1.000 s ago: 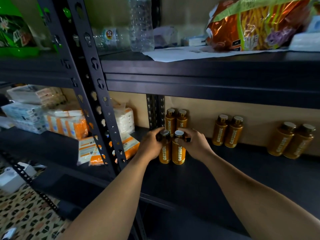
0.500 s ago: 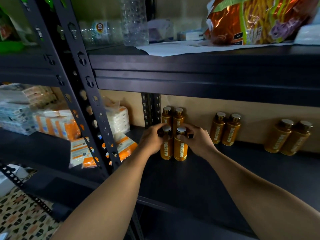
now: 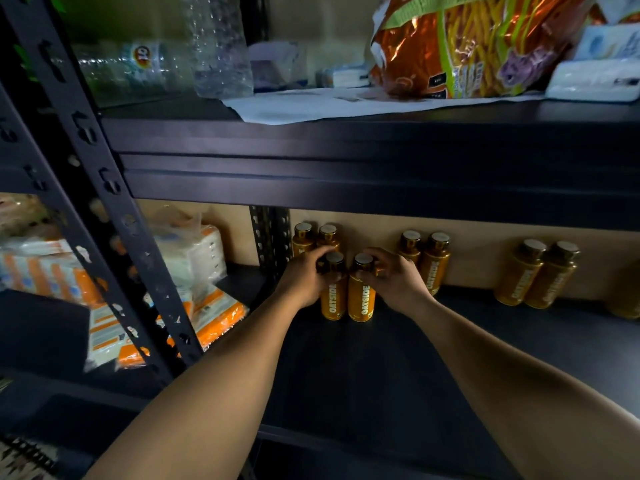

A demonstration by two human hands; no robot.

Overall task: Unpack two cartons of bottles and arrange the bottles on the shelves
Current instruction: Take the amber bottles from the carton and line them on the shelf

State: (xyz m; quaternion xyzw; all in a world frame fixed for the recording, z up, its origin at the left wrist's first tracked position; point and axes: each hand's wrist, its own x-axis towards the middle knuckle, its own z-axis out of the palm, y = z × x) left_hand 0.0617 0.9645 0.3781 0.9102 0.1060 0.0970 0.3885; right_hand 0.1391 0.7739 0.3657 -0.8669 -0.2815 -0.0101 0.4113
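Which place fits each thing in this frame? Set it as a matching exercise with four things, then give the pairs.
Things:
1. left hand
2. right hand
3. snack bag
4. orange-and-white packs

Places:
A. on the upper shelf
B. gripping the right front bottle
C. in the rack's left bay
D. gripping the left front bottle

Pairs: 1-D, 2-B, 3-A, 4-C

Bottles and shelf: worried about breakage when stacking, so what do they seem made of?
The bottles: glossy amber-gold surface with printed lettering, probably plastic or sleeved; glass cannot be excluded. Their caps: dull metallic sheen. The shelf: matt dark board; its post looks like painted steel, punched with slots.
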